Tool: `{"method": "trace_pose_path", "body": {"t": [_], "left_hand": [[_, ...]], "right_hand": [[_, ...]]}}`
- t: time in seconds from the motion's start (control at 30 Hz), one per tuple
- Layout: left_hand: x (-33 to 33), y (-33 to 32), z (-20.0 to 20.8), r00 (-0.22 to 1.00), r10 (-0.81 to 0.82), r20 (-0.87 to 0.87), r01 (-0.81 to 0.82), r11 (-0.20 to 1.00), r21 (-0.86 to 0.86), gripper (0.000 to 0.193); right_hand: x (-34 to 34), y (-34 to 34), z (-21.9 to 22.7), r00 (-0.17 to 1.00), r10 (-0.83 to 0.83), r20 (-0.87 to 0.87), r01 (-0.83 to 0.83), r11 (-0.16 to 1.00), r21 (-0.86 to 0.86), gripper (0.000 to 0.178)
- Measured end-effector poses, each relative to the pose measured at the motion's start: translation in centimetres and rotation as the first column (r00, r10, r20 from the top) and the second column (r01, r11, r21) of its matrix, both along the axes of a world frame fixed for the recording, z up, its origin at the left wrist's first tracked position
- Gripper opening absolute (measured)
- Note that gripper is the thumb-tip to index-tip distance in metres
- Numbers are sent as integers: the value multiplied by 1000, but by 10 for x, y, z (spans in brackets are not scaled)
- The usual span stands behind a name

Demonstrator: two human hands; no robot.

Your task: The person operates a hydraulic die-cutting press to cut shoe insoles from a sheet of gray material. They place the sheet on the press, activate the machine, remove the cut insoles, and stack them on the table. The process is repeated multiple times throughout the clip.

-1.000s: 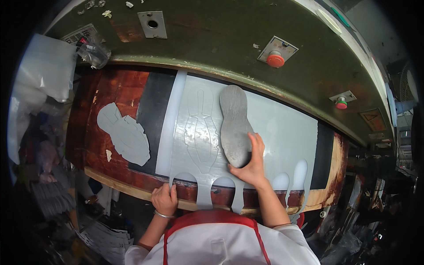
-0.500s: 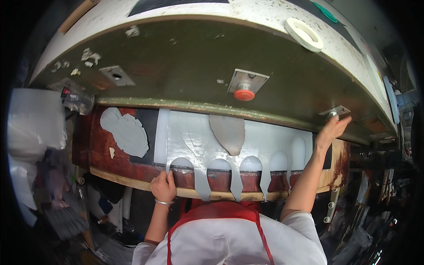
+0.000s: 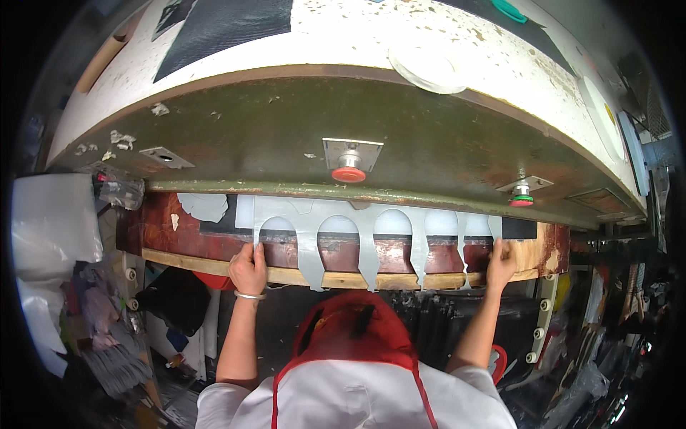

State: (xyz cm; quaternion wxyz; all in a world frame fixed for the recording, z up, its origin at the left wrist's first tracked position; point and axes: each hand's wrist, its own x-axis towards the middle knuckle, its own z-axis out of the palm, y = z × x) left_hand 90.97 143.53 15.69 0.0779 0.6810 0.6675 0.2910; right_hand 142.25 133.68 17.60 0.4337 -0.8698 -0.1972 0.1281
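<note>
Fingers of the left hand and right hand pinch opposite ends of a thin grey sheet with arched cut-outs, mid-frame, its strips overhanging the reddish-brown wooden worktop below a dark-green panel.

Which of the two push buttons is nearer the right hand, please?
The green-rimmed button is nearer the right hand; the red button without green sits farther left.

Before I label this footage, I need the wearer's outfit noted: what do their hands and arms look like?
The left hand and right hand are gloveless. A slim, silvery bangle circles the left wrist; the right wrist shows none. Short white sleeves leave the forearms uncovered.
</note>
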Motion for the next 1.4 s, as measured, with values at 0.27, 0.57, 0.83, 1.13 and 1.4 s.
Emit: {"method": "trace_pose_path", "body": {"t": [0.27,0.57,0.83,1.13,1.4], "left_hand": [[-7,-34,-3,956,61,288,-11,985,-173,24],[-33,-143,-2,958,98,271,21,914,-405,30],[-51,-223,-12,971,49,236,21,959,-283,27],[-67,-260,-29,857,97,506,72,950,-305,23],[-52,-224,-13,917,53,395,70,954,-291,21]], "right_hand": [[7,-72,-22,942,203,268,-206,978,-17,22],[-146,-28,13,882,457,114,-468,876,112,73],[-287,-50,7,546,775,319,-802,594,-70,102],[-209,-97,39,625,774,103,-779,612,134,97],[-189,-67,-3,621,734,275,-771,636,42,102]]}}
